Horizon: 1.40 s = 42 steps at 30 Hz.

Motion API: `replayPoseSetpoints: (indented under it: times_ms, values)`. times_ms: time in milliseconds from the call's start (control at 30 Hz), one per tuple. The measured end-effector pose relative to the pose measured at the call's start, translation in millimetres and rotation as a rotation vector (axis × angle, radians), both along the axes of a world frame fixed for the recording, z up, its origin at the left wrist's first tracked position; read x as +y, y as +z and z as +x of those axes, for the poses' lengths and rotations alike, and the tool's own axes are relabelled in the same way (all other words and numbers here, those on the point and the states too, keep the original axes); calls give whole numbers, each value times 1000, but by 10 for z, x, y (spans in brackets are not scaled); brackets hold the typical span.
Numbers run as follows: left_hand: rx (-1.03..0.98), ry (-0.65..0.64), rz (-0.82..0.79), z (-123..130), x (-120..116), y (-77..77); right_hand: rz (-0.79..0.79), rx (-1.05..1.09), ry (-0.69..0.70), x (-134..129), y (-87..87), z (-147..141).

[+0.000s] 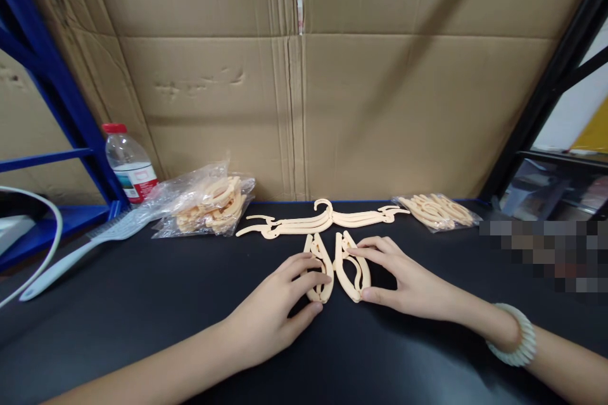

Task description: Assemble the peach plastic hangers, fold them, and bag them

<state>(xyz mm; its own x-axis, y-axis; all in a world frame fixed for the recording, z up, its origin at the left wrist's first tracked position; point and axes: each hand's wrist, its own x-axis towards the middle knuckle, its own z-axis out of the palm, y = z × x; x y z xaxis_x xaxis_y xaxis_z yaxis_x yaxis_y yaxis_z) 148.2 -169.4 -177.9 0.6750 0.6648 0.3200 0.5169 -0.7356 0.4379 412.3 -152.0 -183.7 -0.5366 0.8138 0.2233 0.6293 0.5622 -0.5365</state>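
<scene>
My left hand [285,297] has its fingers curled over a cream plastic folding hanger [327,291], folded up, with the thumb near its lower end. My right hand [403,272] grips a second folded hanger [349,286] by its right side, thumb at the bottom and fingertips near the top. The two folded hangers lie side by side on the black table, a small gap between them. Just behind them lies an opened-out pair of cream hangers [304,225] with a curved hook pointing up. My fingers partly cover both folded hangers.
Behind on the left lies a clear bag of cream hangers [213,205], beside a pale brush [71,266] and a red-capped bottle [130,164]. Another bagged set [437,212] lies back right. Cardboard [427,95] walls off the back. A white cable [57,228] loops at far left.
</scene>
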Motion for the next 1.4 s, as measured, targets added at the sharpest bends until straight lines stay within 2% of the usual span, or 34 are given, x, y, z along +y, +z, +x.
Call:
replayPoseSetpoints:
  times_ms: [467, 533, 633, 733, 867, 1033, 1233, 1400]
  values:
    - [-70, 22, -12, 16, 25, 33, 43, -17, -2, -31, 27, 1]
    - [-126, 80, 21, 8, 38, 67, 66, 41, -13, -19, 57, 3]
    - [-202, 230, 33, -31, 101, 123, 102, 150, -122, 37, 102, 32]
    - [-226, 382, -26, -89, 199, 152, 73, 253, -245, 120, 114, 97]
    - [-307, 479, -160, -149, 328, 116, -21, 365, -327, 195, 88, 170]
    - [-404, 463, -295, -162, 391, 64, -87, 421, -340, 216, 56, 171]
    - [-427, 453, -327, -131, 355, 110, -129, 528, -324, 265, 7, 181]
    - [-515, 468, -349, -136, 357, 90, -195, 581, -320, 304, 0, 198]
